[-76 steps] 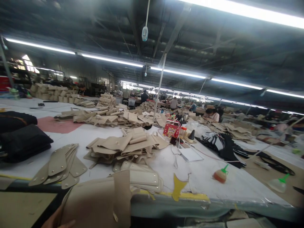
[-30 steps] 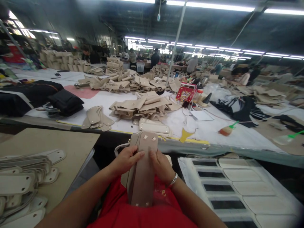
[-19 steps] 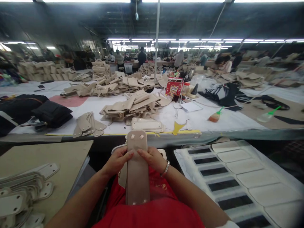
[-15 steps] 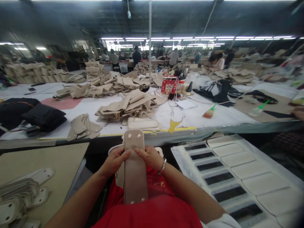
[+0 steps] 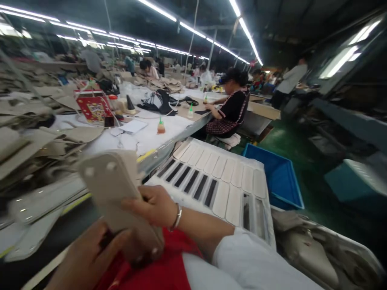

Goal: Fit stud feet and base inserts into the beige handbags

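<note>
Right hand pinching a beige riveted strap panel, thumb across its face. Left hand, blurred, grips the same panel lower down, thumb toward the near end. Panel tilted, leaning left at the top, held before the red apron, near the white surface. On that surface: green-tipped bottle of orange liquid, red patterned box. Beside the right forearm, pale rounded panels in rows; blue crate beyond. Seated co-worker at the surface's far end.
</note>
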A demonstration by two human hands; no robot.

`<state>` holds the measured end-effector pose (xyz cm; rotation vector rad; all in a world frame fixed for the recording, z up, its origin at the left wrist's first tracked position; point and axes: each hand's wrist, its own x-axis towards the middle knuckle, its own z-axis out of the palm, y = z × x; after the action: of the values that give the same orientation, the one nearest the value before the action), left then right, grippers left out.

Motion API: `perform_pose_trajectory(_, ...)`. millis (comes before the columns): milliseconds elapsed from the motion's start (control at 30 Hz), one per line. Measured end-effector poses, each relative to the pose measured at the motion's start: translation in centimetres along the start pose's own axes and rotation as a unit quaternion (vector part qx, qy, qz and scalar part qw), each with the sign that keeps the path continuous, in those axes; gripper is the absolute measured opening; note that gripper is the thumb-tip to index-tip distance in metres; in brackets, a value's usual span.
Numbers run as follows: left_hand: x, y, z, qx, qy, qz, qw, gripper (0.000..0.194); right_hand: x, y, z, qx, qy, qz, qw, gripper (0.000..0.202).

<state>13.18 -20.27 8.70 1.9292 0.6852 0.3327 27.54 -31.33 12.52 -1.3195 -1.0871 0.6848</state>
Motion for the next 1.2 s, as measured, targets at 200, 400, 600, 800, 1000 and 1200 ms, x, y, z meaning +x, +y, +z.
perform_pose_trajectory(200,1.0,1.3,1.6,-0.031,-0.116,0.035,0.992,0.035,0.1,2.4,-2.0,0.015,0.046,0.097,0.994,0.040)
perform_pose_trajectory(400,1.0,0.2,0.9,-0.037,-0.099,0.031,0.994,0.035,0.7,4.1,-1.4,0.139,-0.006,0.145,0.980,0.048)
perform_pose_trajectory(600,1.9,0.7,-1.4,0.063,0.036,0.015,0.997,0.037,1.5,6.1,0.2,0.167,-0.072,0.141,0.973,0.047)
perform_pose_trajectory(800,1.8,1.2,-1.9,0.047,0.004,0.048,0.998,0.035,1.6,6.2,0.8,0.102,-0.077,0.163,0.978,0.047)
perform_pose_trajectory(1000,1.9,0.6,-2.1,-0.014,-0.020,0.038,0.999,0.037,1.5,5.3,0.7,0.030,-0.085,0.197,0.976,0.056)
perform_pose_trajectory(1200,1.5,0.2,-2.6,-0.139,-0.055,0.019,0.989,0.038,3.3,4.0,-0.3,-0.136,-0.034,0.077,0.987,0.047)
